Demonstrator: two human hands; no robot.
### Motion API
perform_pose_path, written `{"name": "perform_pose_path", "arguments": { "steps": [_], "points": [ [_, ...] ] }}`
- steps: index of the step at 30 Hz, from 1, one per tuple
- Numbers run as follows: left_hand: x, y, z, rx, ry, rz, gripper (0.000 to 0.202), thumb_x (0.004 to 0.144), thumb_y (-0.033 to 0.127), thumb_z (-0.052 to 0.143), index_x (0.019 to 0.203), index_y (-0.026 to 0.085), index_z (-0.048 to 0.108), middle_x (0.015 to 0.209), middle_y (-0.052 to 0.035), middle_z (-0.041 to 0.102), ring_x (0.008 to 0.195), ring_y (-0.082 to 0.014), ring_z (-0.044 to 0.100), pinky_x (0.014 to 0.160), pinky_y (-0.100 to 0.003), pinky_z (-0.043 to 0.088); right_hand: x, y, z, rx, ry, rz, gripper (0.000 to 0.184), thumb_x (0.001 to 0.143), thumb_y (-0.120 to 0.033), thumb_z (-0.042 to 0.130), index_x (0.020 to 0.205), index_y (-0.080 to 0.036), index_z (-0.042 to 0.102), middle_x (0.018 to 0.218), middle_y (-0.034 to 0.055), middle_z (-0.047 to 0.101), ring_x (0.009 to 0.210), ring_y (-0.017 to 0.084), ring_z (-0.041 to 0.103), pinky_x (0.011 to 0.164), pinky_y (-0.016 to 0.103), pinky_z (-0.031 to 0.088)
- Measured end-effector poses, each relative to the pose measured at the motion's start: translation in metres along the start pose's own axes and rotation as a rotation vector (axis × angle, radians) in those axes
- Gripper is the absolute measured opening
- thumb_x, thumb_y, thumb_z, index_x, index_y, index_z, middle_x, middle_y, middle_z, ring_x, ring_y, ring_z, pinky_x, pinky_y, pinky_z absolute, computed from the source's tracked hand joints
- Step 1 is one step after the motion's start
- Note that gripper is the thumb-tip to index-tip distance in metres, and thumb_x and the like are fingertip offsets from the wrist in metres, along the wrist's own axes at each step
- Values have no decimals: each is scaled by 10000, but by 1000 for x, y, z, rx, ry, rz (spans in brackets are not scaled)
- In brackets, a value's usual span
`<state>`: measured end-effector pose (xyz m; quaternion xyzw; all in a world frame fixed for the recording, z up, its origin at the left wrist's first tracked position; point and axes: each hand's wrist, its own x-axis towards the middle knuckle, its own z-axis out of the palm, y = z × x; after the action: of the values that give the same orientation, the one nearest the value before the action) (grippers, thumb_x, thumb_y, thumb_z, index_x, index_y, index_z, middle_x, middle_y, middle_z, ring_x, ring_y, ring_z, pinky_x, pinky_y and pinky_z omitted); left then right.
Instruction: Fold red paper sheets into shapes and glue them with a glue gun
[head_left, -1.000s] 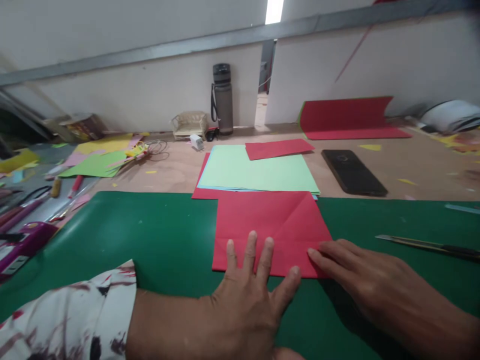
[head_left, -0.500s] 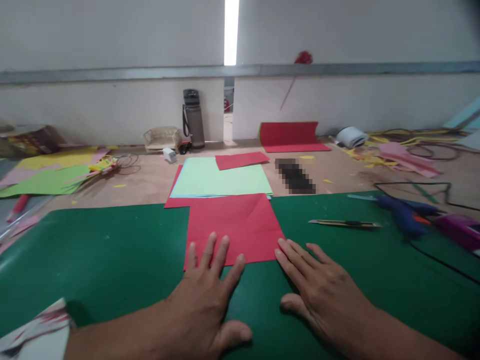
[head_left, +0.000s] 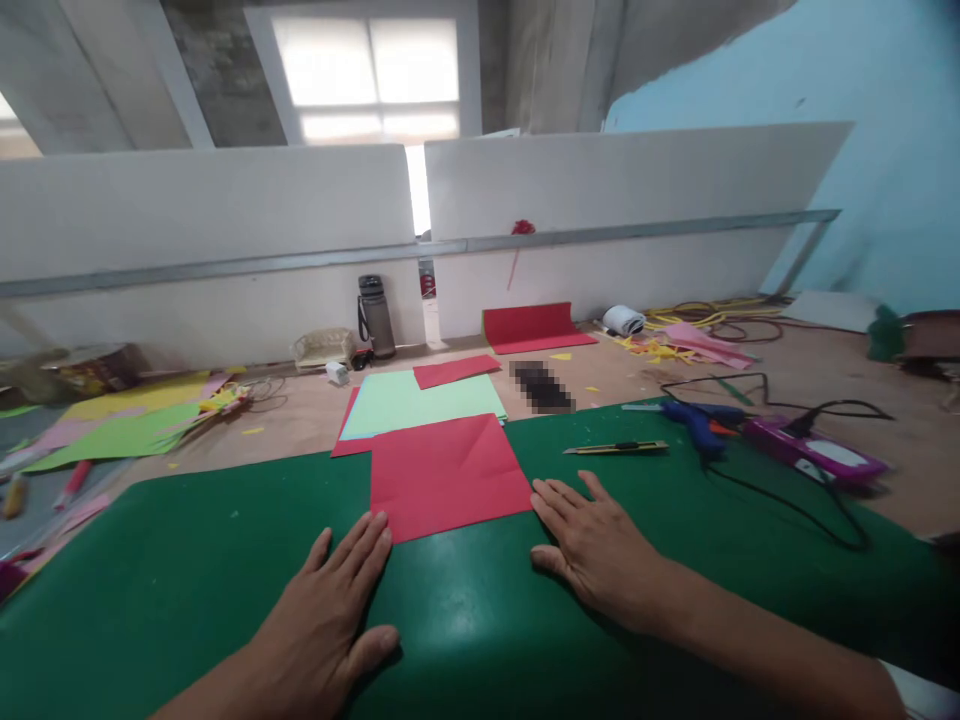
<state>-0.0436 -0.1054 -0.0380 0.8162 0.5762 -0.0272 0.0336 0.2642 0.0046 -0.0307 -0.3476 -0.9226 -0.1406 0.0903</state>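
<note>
A creased sheet of red paper [head_left: 446, 475] lies flat on the green mat [head_left: 247, 540], its far edge over a stack of pale green sheets [head_left: 390, 405]. My left hand [head_left: 334, 600] rests flat, fingertips on the sheet's near left corner and thumb spread out. At the near right corner, the fingertips of my right hand [head_left: 589, 535] touch the paper's edge, palm down with fingers stretched. A utility knife [head_left: 616, 448] lies on the mat beyond my right hand.
A blue glue gun [head_left: 694, 425] and a purple power strip [head_left: 821, 450] with black cables lie at the right. Behind stand a grey bottle [head_left: 376, 318], a folded red sheet [head_left: 532, 328] and a small sofa model [head_left: 324, 347]. Green paper [head_left: 112, 440] lies far left.
My left hand has slid left from the middle of the red sheet's near edge to its near left corner. My right hand stays by the right corner. The camera view has tilted up.
</note>
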Motion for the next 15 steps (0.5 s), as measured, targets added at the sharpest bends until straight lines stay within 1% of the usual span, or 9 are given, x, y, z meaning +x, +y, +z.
{"name": "perform_pose_path", "arguments": {
  "steps": [2, 4, 6, 8, 9, 10, 12, 14, 15],
  "points": [
    [-7, -9, 2, 26, 26, -2, 742, 897, 615, 336, 1472, 197, 123, 1497, -108, 136, 1377, -341, 166, 1076, -604, 169, 0, -1, -2, 11, -12, -1, 456, 917, -452, 445, 1181, -111, 593, 1253, 161, 594, 1159, 306, 542, 974, 576, 344],
    [-12, -16, -3, 50, 25, -42, 710, 902, 609, 328, 1462, 187, 219, 1488, -123, 192, 1368, -351, 206, 1068, -623, 169, 0, -1, -4, 22, -17, -4, 436, 911, -438, 465, 1164, -110, 601, 1231, 163, 609, 1152, 305, 547, 979, 577, 337],
    [-12, -20, -17, 69, -6, -119, 660, 913, 595, 306, 1406, 164, 386, 1455, -150, 303, 1346, -368, 267, 1049, -641, 201, 2, -2, -6, 31, -19, -8, 418, 911, -429, 472, 1139, -109, 613, 1197, 155, 631, 1149, 296, 550, 987, 568, 332],
    [-6, -17, -37, 100, -9, -201, 605, 939, 542, 272, 1314, 138, 518, 1389, -168, 435, 1329, -370, 309, 1041, -640, 225, 4, -3, -7, 20, -22, -7, 402, 908, -428, 482, 1104, -110, 629, 1164, 149, 648, 1139, 291, 556, 990, 557, 332],
    [-1, -12, -46, 126, 14, -231, 578, 953, 490, 262, 1322, 116, 505, 1379, -173, 452, 1330, -354, 319, 1055, -615, 226, 5, -4, -6, 5, -23, -2, 397, 904, -430, 490, 1084, -109, 638, 1156, 152, 652, 1129, 291, 561, 988, 552, 334],
    [5, -6, -53, 148, 51, -236, 560, 963, 436, 252, 1356, 91, 452, 1406, -175, 415, 1344, -333, 300, 1074, -590, 213, 6, -5, -5, -15, -24, 6, 397, 898, -434, 500, 1070, -106, 644, 1155, 158, 651, 1118, 294, 568, 984, 550, 336],
    [21, 10, -60, 115, 64, -133, 579, 963, 434, 275, 1410, 75, 352, 1474, -160, 292, 1383, -299, 210, 1100, -548, 187, 8, -8, -1, -59, -17, 22, 415, 883, -448, 521, 1053, -94, 653, 1159, 176, 645, 1090, 303, 582, 971, 551, 341],
    [36, 25, -56, 20, -1, 67, 664, 939, 520, 317, 1462, 122, 223, 1521, -118, 152, 1405, -278, 109, 1110, -531, 163, 8, -9, 5, -88, 12, 36, 434, 866, -461, 543, 1049, -84, 656, 1159, 183, 644, 1069, 306, 592, 964, 548, 344],
    [42, 30, -51, -33, -39, 145, 705, 933, 563, 294, 1473, 126, 173, 1527, -114, 109, 1409, -273, 76, 1113, -522, 153, 8, -9, 8, -92, 30, 37, 436, 857, -464, 554, 1046, -85, 659, 1155, 180, 647, 1063, 306, 594, 962, 544, 346]
  ]
}}
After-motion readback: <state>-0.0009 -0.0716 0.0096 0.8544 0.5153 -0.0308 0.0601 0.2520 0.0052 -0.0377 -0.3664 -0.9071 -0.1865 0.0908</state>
